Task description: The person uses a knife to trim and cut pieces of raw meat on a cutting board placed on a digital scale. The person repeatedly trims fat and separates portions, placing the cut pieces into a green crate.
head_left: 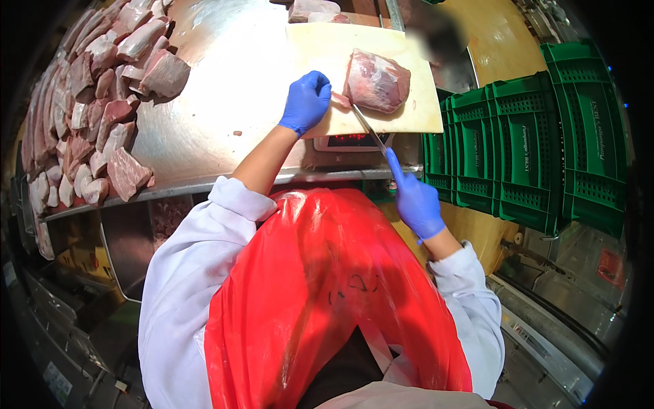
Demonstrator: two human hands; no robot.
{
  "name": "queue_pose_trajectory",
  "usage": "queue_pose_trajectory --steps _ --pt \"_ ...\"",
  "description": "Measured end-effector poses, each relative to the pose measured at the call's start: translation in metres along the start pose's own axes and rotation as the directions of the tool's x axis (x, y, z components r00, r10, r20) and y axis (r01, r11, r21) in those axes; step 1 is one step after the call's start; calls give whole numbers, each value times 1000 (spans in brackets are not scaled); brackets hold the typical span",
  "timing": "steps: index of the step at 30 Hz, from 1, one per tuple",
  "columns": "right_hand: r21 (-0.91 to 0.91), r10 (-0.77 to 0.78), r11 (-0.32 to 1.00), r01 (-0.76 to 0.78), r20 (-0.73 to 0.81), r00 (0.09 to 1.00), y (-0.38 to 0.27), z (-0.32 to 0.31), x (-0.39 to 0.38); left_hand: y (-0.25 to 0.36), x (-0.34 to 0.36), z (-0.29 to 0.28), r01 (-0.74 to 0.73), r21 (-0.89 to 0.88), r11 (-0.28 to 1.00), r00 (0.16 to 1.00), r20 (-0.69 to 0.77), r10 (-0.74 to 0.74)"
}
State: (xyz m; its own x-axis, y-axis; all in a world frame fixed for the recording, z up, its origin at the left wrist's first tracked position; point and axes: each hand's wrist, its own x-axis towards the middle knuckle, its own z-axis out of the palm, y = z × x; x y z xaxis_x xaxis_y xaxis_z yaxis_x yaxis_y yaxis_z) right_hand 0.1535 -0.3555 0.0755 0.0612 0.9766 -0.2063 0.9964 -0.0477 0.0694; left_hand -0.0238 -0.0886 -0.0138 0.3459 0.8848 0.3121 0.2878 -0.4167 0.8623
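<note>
- Big meat chunk (377, 80) sits on the cutting board (320, 51), looking mostly whole; thin strip (340, 100) at its near-left edge, perhaps not yet free.
- Pieces (102, 102) already crowd the table's (204, 136) left!
- Left hand (304, 102): fingers bunched, seemingly pinching the strip.
- Right hand (415, 204): wrapped around the knife (368, 126).

Knife (368, 125), its handle largely invisible inside the right hand (416, 202)

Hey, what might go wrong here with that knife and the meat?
The knife has its tip close to the left hand, which pinches a thin strip of meat; a slip could nick it. Also, neither hand steadies the big meat chunk, so it might shift on the cutting board.
</note>
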Motion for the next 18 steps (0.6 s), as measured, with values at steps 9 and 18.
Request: queue_pose_trajectory --steps 9,18 --pt "449 115 890 78 -388 915 -2 -19 39 24 -7 -3 -380 282 881 923 180 340" --pt "223 90 974 -46 -188 978 -52 -20 148 -1 -13 11 -366 258 894 930 139 341"
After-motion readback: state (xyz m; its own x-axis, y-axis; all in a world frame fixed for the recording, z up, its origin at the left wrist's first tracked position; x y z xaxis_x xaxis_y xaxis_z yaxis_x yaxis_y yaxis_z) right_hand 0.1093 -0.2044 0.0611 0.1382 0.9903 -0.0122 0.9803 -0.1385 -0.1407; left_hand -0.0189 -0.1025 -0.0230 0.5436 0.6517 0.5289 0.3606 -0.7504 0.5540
